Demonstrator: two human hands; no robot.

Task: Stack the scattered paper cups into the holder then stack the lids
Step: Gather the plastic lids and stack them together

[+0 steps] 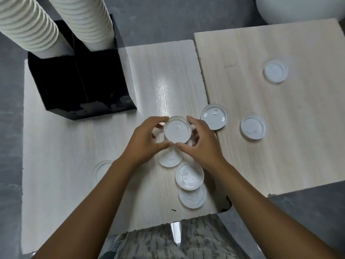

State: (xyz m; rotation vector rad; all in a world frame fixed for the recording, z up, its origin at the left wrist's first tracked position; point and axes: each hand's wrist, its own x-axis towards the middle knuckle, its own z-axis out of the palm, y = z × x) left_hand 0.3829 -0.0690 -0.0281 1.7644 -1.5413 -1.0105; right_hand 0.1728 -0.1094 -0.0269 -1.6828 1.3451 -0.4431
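1. Currently, your left hand (144, 139) and right hand (202, 144) grasp one lid stack (177, 129) by its rim, fingers (158, 119) curled round it, just right of the black holder (80, 86).
2. Lids: light, thin, flexible, slippery; grip the rims gently.
3. Loose lids (189, 176) lie nearer you than the holder.
4. Cup stacks (28, 25) stand in the holder.

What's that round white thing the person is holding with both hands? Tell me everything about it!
It is a lid, round and white, seemingly thin plastic, with a raised rim and a small tab mark near its top edge. A second rim peeking out behind suggests a small stack. It is held flat above the wooden table, the left hand and right hand pinching its edges from either side.
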